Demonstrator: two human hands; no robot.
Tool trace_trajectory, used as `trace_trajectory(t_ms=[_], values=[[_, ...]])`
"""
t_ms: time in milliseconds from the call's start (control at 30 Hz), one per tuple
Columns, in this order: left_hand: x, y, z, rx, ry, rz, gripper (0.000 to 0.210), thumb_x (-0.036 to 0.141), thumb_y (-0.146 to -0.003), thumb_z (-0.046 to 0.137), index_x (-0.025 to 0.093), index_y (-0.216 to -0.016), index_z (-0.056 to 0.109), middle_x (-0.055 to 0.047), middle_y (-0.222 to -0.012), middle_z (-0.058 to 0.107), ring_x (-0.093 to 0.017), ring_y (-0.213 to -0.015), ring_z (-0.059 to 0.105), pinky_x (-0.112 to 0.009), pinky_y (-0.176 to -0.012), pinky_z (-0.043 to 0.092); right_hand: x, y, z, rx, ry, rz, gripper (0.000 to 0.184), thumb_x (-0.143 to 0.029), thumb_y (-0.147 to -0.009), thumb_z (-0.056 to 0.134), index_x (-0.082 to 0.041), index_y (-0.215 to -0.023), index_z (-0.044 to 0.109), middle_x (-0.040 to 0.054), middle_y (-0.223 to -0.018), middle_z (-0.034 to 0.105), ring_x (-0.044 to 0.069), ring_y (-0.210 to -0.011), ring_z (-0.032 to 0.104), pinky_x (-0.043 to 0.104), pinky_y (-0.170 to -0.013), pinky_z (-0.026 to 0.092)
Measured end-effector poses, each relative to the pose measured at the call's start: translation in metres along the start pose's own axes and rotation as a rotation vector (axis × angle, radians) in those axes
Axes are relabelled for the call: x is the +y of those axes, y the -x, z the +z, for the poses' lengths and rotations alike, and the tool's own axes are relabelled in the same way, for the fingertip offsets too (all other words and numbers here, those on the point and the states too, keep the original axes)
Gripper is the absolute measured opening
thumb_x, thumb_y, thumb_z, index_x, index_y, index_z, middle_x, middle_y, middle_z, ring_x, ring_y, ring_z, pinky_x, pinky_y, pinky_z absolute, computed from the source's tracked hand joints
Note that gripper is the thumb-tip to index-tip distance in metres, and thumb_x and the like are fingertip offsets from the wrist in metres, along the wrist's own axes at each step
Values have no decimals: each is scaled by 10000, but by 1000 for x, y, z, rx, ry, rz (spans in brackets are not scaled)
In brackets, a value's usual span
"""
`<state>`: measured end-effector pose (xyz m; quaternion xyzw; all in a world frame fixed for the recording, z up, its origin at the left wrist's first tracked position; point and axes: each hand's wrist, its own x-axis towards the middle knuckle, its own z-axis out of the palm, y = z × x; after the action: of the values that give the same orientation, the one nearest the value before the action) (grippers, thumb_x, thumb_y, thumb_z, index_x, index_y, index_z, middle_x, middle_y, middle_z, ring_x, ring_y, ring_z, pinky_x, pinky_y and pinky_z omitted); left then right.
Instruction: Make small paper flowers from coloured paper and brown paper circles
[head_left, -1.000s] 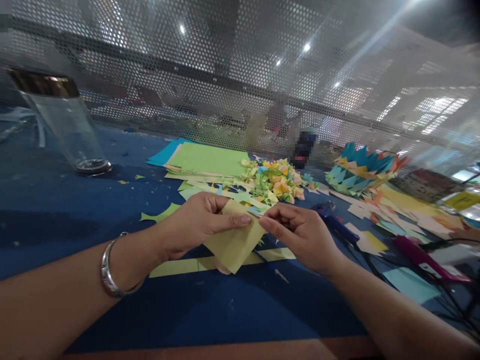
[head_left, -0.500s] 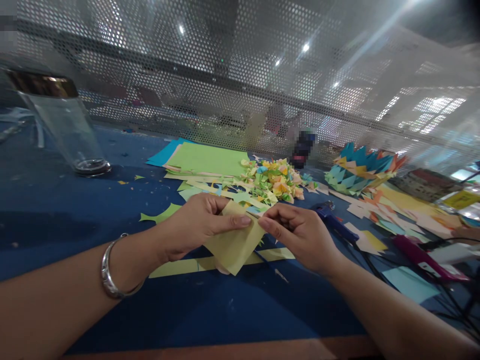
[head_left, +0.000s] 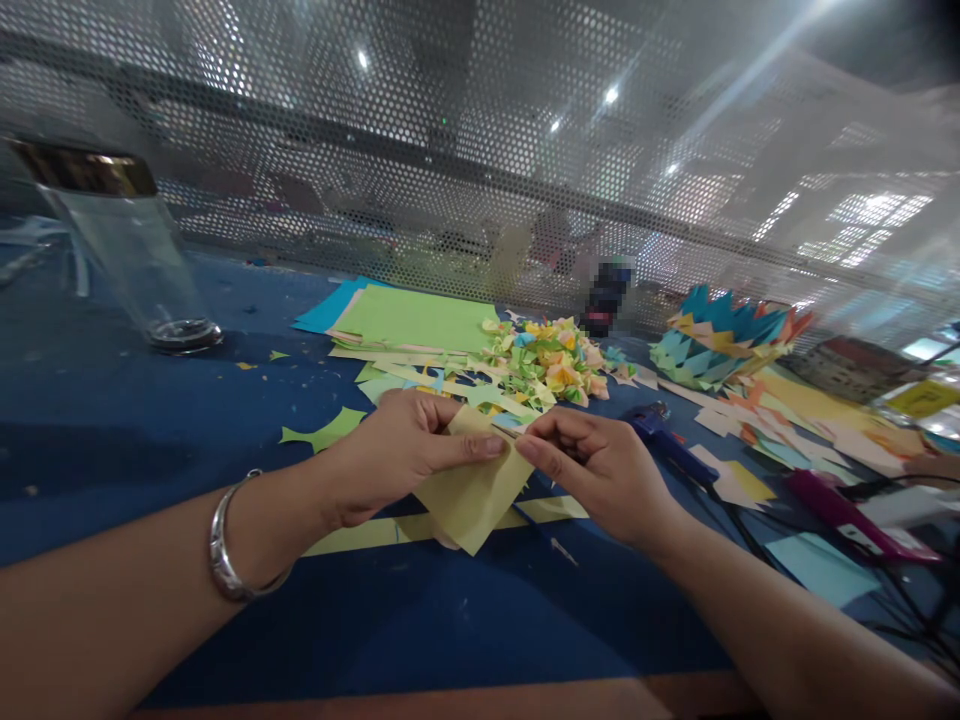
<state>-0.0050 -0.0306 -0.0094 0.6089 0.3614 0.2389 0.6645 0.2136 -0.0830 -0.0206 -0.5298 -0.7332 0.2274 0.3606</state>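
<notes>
Between the thumb and fingers of my left hand [head_left: 390,452] is a pale yellow sheet of paper [head_left: 478,500], tilted with one corner hanging down. My right hand [head_left: 609,472] is closed in a pinch at the paper's upper right edge. A thin stick-like thing [head_left: 502,430] shows at its fingertips, against the paper; its kind is too small to tell. Below the sheet, a long yellow paper strip [head_left: 360,537] lies on the blue table [head_left: 420,630]. Beside my left hand rests a green paper scrap [head_left: 326,430].
Behind my hands are a stack of coloured paper [head_left: 427,318] and a pile of small folded paper pieces [head_left: 559,360]. A glass jar [head_left: 135,250] stands left. On the right are a blue glue gun [head_left: 675,450], a zigzag paper basket [head_left: 720,340], a magenta power strip [head_left: 855,520] and cables.
My left hand and the yellow sheet have shifted very slightly right. A bit more of the thin thing shows at my right fingertips.
</notes>
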Motion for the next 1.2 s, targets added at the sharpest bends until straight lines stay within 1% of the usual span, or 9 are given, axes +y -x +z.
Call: trace_trajectory(t_ms=[300,367,533,667,767,933,1100,1200], values=[[-2,-1,1,-4,8,-6,336,450,-719,798,153,-858,724,-108,-877,753,-215,-709,684,-317,-610,544,0,-1,2,10,14,4,344,-505,-935,592,-188,-817,654,-25,-637,506,88,-541,381,256,-499,289],[-3,-1,1,-25,12,-6,313,428,-729,790,159,-874,726,-101,-874,753,-210,-695,682,-320,-609,544,0,-1,2,8,32,1,351,-509,-935,591,-187,-811,652,-22,-640,508,89,-545,387,259,-506,295],[-3,-2,2,-31,31,0,282,434,-744,779,170,-829,731,-65,-812,746,-168,-655,667,-269,-585,518,0,-1,2,6,37,2,357,-512,-935,587,-183,-818,659,-23,-635,506,89,-534,377,261,-498,287],[-4,-1,2,-60,64,-13,279,401,-715,803,179,-867,732,-64,-834,744,-184,-660,671,-283,-565,527,0,-1,2,16,37,8,359,-515,-934,587,-185,-809,656,-26,-636,499,89,-539,377,261,-502,289],[-4,-1,2,-66,77,-29,264,388,-716,804,177,-858,733,-63,-822,742,-187,-657,670,-287,-559,528,0,-1,2,15,35,10,360,-514,-936,585,-184,-807,653,-27,-636,492,88,-537,368,262,-499,283],[-4,-1,2,-48,85,-14,258,385,-703,819,176,-830,739,-59,-833,750,-176,-679,669,-276,-596,522,-1,-1,1,18,43,0,354,-503,-938,585,-183,-805,653,-27,-637,497,88,-536,367,257,-501,282],[-2,0,5,-55,87,-31,228,352,-697,829,174,-784,717,-43,-790,734,-157,-656,652,-249,-573,506,0,-1,2,7,27,2,340,-504,-928,599,-186,-828,665,-28,-632,514,84,-514,372,248,-477,273],[-1,1,4,-75,83,-41,229,357,-729,801,178,-842,716,-44,-803,728,-158,-650,652,-242,-554,494,0,-1,2,11,37,-4,345,-506,-931,595,-187,-817,659,-30,-625,507,82,-512,377,248,-474,275]])
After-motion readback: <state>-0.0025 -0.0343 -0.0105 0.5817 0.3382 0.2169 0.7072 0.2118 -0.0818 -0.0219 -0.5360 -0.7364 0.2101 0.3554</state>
